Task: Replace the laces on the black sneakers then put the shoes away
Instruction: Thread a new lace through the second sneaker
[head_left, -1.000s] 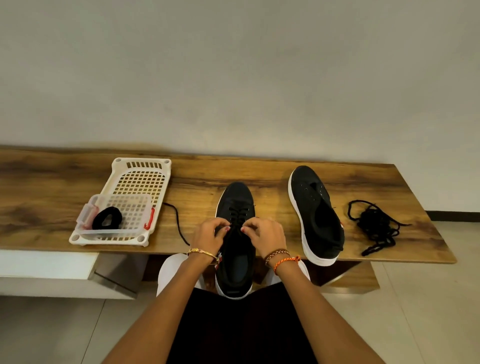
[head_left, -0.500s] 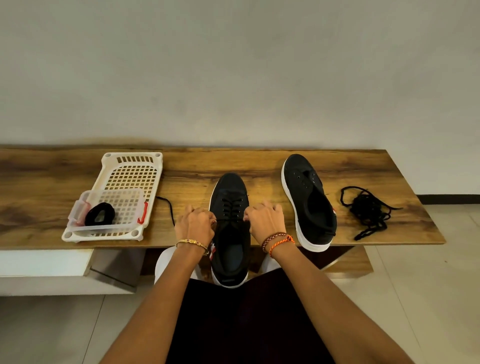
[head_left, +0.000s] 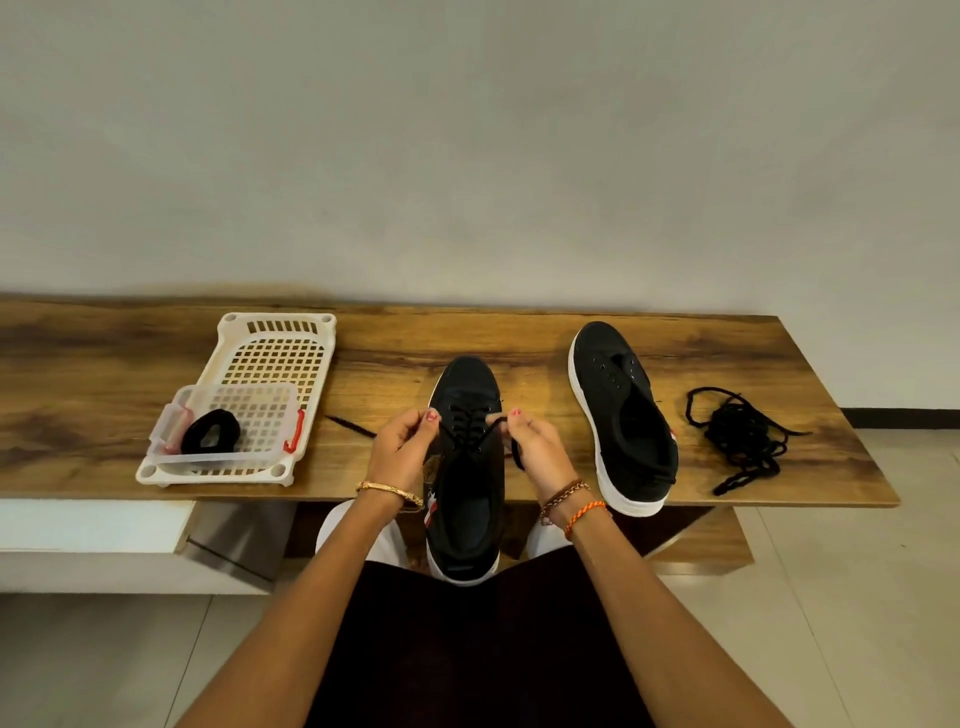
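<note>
Both hands are clenched on the new black lace (head_left: 480, 434): the left hand (head_left: 402, 449) pinches one run at the left eyelet row, and the right hand (head_left: 537, 449) pinches the other run at the right row, a loose end hanging below its fingers. The lace is already crossed through several eyelets of the near sneaker (head_left: 467, 467), which lies on the wooden bench (head_left: 104, 395) with its heel overhanging the front edge toward the person's lap. A further length of lace (head_left: 350, 426) trails on the bench to the left of the left hand. The second sneaker (head_left: 621, 415) lies just to the right, eyelets bare, unlaced. A loose tangle of black laces (head_left: 740, 439) lies further right, apart from it. At the left stands a white perforated tray (head_left: 275, 358) holding a clear plastic box (head_left: 236, 431) with a coiled black lace (head_left: 210, 430) inside. Assessment: the lace is light, limp and prone to twisting, so it is best held close to the tip; the shoe is soft canvas and may shift under tension.
</note>
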